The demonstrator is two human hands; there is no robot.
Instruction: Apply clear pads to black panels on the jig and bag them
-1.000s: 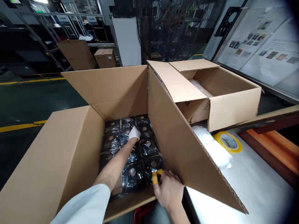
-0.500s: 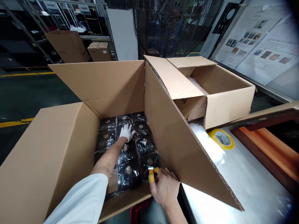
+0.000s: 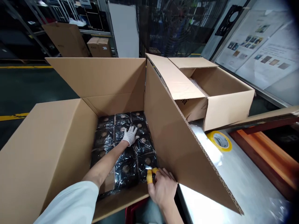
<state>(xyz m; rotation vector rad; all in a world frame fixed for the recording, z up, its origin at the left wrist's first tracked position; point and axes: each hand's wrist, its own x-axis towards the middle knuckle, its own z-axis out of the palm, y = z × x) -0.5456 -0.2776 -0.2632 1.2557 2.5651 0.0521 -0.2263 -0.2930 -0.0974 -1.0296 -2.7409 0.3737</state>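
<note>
The head camera looks forward and down into a cardboard carton (image 3: pixel 58 149).

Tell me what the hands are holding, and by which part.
The right hand seems to pinch the corner of a black wrapped pack between yellow-capped fingertips; the left hand lies open on other packs, gripping nothing.

Left hand (image 3: pixel 129 136): fitted with one white knit work glove, covering palm and all fingers, the cuff closing at the wrist. Right hand (image 3: pixel 163 186): ungloved, with two yellow rubber finger cots (image 3: pixel 149 176) on its fingertips. Garment: a loose white sleeve (image 3: pixel 70 202) of plain fabric on the left arm, ending above a bare forearm; no visible markings.
</note>
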